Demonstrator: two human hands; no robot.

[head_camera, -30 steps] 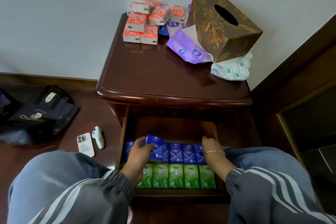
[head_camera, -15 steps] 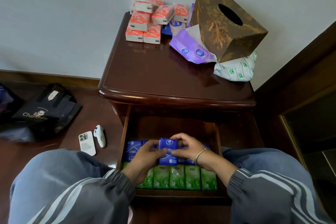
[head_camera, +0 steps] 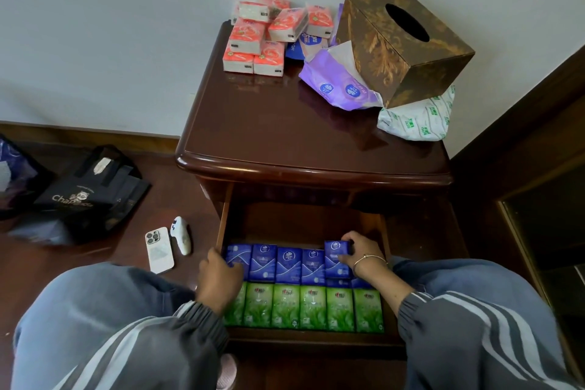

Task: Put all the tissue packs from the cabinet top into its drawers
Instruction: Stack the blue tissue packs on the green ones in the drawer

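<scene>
Two rows of packs are laid flat in the open drawer, at 6 o'clock from the cabinet top. Nearest, the green packs are set side by side; beyond them lies the blue row. Long axes run near to far, printed faces up. The left hand is rested on the blue row's 9 o'clock end, fingers loosely curled over a pack, nothing lifted. The right hand is pinched on one blue pack at the 3 o'clock end, raised slightly above its neighbours. The step in hand is judged to be seating this pack; a downward press is called for next. Farther off, at 12 o'clock, the orange packs are still stacked on top, to be fetched afterwards.
</scene>
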